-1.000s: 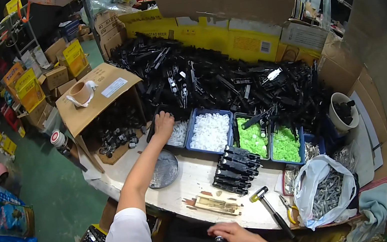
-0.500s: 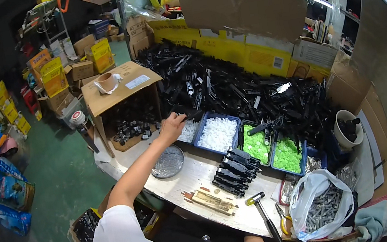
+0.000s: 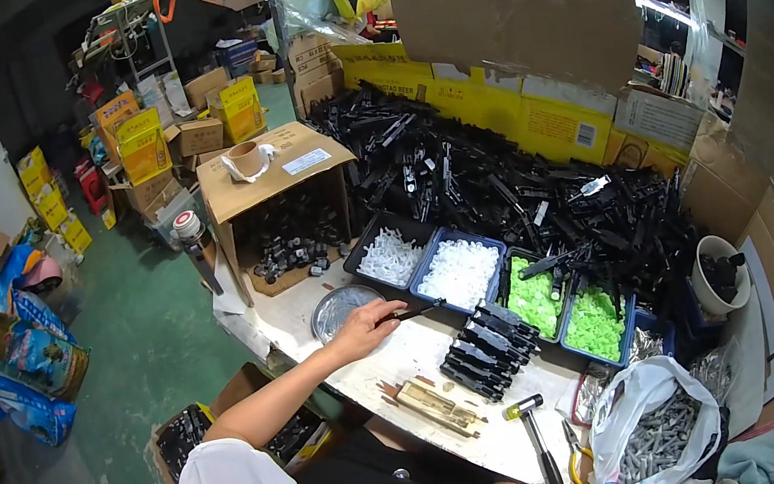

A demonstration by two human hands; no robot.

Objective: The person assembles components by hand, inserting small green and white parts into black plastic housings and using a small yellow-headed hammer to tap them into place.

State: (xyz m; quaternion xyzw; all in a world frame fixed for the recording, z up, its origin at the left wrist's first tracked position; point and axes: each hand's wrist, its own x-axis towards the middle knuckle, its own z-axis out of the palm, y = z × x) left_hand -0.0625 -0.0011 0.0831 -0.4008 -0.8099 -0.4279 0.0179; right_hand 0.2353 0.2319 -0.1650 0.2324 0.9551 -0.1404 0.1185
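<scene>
The left hand (image 3: 360, 329) is pinching a thin black part (image 3: 415, 312); finished black pieces (image 3: 488, 353) are lying stacked at its 3 o'clock, a large heap (image 3: 542, 197) is waiting, and the right hand is out of sight.

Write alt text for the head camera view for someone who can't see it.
A person's left hand holds a thin black part above a cluttered workbench, beside a round metal dish. Behind it sit trays of white pieces and green pieces, a row of assembled black parts and a large heap of black plastic parts.
</scene>
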